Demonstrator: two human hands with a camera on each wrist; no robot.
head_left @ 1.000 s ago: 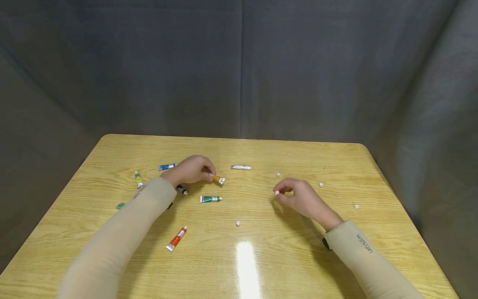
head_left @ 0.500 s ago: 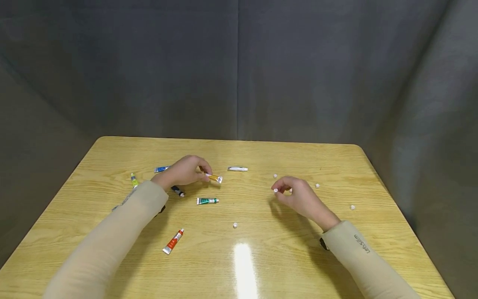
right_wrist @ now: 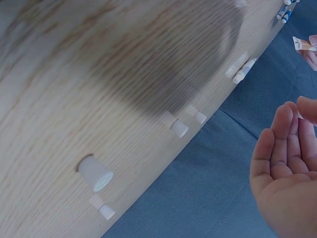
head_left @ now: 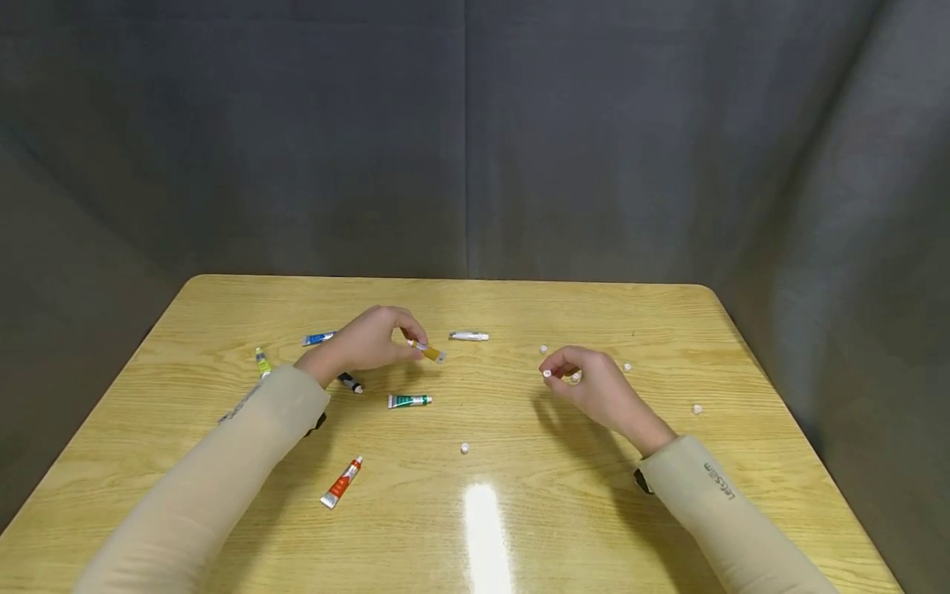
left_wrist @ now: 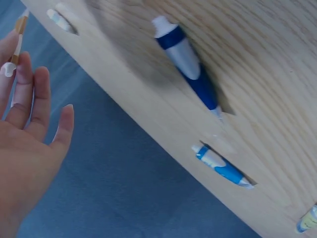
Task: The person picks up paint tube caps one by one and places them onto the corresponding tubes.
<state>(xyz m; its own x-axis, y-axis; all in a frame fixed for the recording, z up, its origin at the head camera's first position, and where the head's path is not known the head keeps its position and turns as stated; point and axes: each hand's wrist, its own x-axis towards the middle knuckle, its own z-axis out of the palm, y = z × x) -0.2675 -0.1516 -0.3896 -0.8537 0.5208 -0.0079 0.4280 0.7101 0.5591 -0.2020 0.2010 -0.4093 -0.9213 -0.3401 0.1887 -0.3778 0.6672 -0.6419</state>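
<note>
In the head view my left hand (head_left: 378, 338) pinches an ochre paint tube (head_left: 430, 352) between thumb and fingertips, above the table's left half. Its crimped end points right, and its white neck (left_wrist: 10, 69) shows by the fingers in the left wrist view. My right hand (head_left: 594, 386) pinches a small white cap (head_left: 547, 374) between thumb and forefinger. Just behind those fingers is another white cap (head_left: 575, 376). A green paint tube (head_left: 409, 401) lies below my left hand, and a white paint tube (head_left: 469, 336) lies beyond it to the right.
On the wooden table (head_left: 519, 313) lie a blue tube (head_left: 319, 338), a black tube (head_left: 350, 383), a yellow-green tube (head_left: 263, 361) and a red tube (head_left: 342, 482). More white caps are scattered, one near the middle (head_left: 464, 448), one far right (head_left: 697, 408). Dark curtain (head_left: 467, 140) surrounds the table.
The ochre tube has rolled and tilted between my left fingertips. My right hand stays nearly in place with its cap. The whole head view has shifted slightly.
</note>
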